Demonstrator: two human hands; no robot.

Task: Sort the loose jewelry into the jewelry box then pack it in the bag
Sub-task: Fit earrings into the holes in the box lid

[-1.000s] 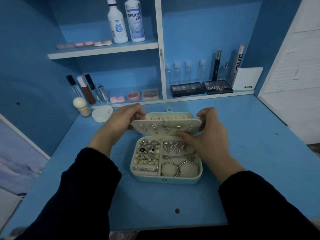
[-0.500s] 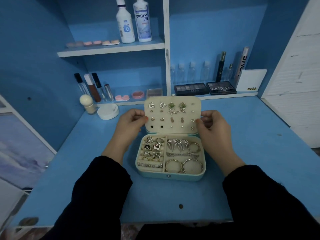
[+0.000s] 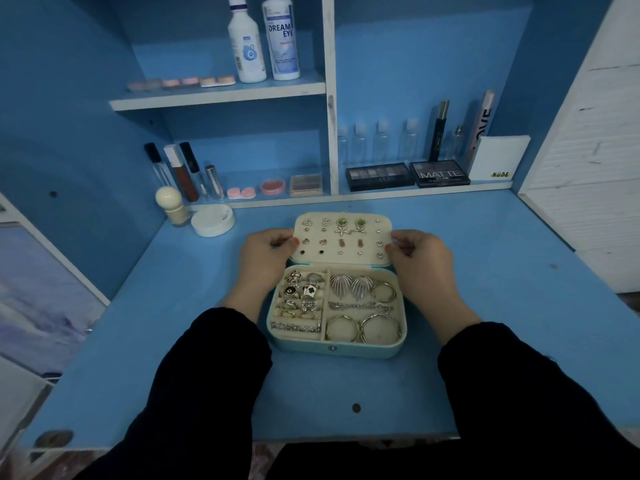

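Two hands on the lid insert, one per side. L hand (image 3: 266,258) pinches the left edge of the earring panel (image 3: 369,237), thumb on the face, other fingers curled behind. R hand (image 3: 420,261) does likewise on the right edge, thumb tip at the panel's rim. Both sleeves black.

Panel stands raised at the back of the jewelry box (image 3: 332,349), face toward cam, approx. upright w/ slight backward lean. Studs and drop earrings pinned in rows on it; top row has 2 green-stone pairs near centre.

Box sits open on the blue desk (image 3: 485,271), mid-desk, between the forearms, front wall toward the person.
- Left section: rings (image 3: 301,299) packed in the slots, a band lying along the front.
- Right section, back: 2 fan-shaped earrings (image 3: 349,287), a hoop just beside them.
- Right section, middle: a chain (image 3: 360,305) laid across, poss. a bracelet, detail too fine to tell.
- Right section, front: 2 large hoops (image 3: 363,329) side by side, touching.

Surroundings: white round compact (image 3: 213,220) and cream-capped jar (image 3: 172,206) at desk back-left, well apart from the box. 2 white bottles (image 3: 263,39) on the upper shelf. 2 eyeshadow palettes (image 3: 408,174) on the lower shelf, right bay.
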